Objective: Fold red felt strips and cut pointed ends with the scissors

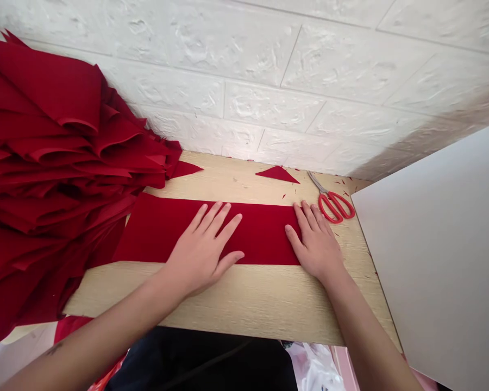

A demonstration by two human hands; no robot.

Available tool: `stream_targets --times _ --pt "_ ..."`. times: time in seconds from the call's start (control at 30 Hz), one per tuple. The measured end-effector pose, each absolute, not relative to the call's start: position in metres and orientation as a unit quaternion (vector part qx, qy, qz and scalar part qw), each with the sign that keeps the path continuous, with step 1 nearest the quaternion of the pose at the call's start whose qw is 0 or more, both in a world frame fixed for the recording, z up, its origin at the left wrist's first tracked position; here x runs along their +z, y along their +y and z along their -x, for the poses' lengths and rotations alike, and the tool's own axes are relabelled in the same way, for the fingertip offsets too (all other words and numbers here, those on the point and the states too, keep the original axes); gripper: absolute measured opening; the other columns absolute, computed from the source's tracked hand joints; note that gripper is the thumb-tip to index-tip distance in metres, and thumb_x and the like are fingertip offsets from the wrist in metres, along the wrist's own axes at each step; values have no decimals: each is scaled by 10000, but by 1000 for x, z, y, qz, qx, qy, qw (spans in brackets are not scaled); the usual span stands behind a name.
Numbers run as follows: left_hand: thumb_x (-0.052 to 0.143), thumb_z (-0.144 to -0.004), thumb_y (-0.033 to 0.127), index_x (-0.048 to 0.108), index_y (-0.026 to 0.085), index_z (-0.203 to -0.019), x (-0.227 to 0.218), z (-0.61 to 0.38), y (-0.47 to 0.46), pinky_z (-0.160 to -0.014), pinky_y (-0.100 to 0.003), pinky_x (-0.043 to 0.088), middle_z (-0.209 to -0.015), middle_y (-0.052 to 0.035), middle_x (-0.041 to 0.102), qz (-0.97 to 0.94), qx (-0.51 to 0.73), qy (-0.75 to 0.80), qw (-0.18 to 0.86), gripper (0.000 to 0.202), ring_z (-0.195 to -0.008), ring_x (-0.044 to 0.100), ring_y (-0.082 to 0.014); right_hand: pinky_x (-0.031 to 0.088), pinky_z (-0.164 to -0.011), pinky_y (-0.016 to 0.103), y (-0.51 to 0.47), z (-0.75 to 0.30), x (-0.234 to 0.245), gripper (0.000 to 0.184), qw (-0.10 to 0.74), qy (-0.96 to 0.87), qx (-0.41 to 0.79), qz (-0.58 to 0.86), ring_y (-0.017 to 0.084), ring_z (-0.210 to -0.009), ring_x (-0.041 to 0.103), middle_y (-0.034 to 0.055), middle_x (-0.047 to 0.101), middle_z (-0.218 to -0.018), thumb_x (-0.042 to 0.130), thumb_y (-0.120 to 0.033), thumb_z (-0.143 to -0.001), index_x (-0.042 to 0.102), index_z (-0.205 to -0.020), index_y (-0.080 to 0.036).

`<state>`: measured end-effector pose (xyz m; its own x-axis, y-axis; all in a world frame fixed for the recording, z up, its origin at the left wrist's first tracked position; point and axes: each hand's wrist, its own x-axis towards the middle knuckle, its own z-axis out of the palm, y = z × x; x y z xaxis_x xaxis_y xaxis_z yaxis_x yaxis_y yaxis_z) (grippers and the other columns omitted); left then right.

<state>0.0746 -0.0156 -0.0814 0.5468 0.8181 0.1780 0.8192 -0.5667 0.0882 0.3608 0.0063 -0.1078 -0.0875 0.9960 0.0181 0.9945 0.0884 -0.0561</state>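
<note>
A flat strip of dark red fabric [264, 233] lies across the wooden table, its left end running toward a large heap of the same cloth. My left hand [206, 244] rests palm down on the middle of the strip, fingers spread. At the strip's right end, my right hand [315, 239] also lies flat, covering that edge, with its thumb out to the left. Just beyond the right fingertips are scissors [336, 206] with red handles, blades pointing toward the wall. Neither hand grips anything.
A tall heap of red fabric [57, 179] fills the left side. One triangular red scrap [277, 174] and small snippets lie near the white brick-patterned wall [252, 70]. A white panel [436, 244] borders the wooden table [244, 298] on the right. A white plastic bag [318, 369] shows below.
</note>
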Motion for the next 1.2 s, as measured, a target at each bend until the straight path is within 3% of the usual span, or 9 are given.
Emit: stream_targets --times 0.17,0.37,0.47,0.6,0.77,0.9,1.03,1.2 --pt "340 -1011 514 327 227 -1579 -107 -47 -11 -1242 -571 289 -1667 -107 274 849 -64 -522 -58 637 -1557 218 -330 292 -1246 522 6 -363 -111 640 36 -742 9 670 293 -1547 252 67 319 -1659 276 -500 -1050 314 -1610 -192" --pt "265 -1005 519 292 154 -1589 -103 10 -11 -1249 -574 259 -1690 -140 197 756 -44 -651 -51 690 -1561 199 -344 290 -1245 513 7 -362 -108 634 34 -735 20 677 286 -1550 247 53 313 -1662 282 -504 -1048 329 -1604 -201" --pt "223 -996 544 286 135 -1589 -101 20 -10 -1259 -555 241 -1687 -144 214 734 -35 -676 -54 723 -1561 199 -344 284 -1247 517 7 -362 -107 638 34 -732 29 680 285 -1553 235 55 306 -1664 282 -502 -1048 332 -1602 -189" --pt "127 -988 563 240 21 -1579 -99 26 -6 -1256 -532 255 -1664 -215 239 713 -27 -698 -50 810 -1557 207 -351 280 -1248 517 6 -362 -106 638 35 -733 36 678 282 -1558 223 55 298 -1666 285 -499 -1047 333 -1601 -186" --pt "135 -964 594 211 -44 -1564 -99 26 -5 -1243 -533 278 -1647 -270 235 720 -16 -692 -42 879 -1544 237 -374 267 -1258 498 6 -361 -104 644 28 -730 35 682 273 -1559 221 54 296 -1666 288 -498 -1044 325 -1605 -185" --pt "126 -949 616 240 -121 -1523 -101 24 -6 -1223 -571 296 -1607 -336 269 719 -28 -694 -30 941 -1516 275 -432 248 -1266 497 3 -364 -106 694 44 -704 44 707 267 -1558 224 103 273 -1669 255 -512 -1043 272 -1616 -121" --pt "150 -945 621 221 -84 -1541 -106 27 -6 -1237 -556 280 -1615 -313 276 720 -36 -692 -28 926 -1526 267 -407 238 -1266 505 -1 -368 -112 729 82 -680 37 727 274 -1552 240 142 270 -1666 242 -531 -1037 247 -1618 -90" --pt "166 -946 617 180 -54 -1562 -109 32 -7 -1256 -525 256 -1640 -286 238 721 -29 -692 -34 911 -1548 225 -369 227 -1272 478 -1 -368 -112 770 61 -671 38 738 289 -1554 229 179 257 -1662 237 -539 -1030 270 -1594 -15"
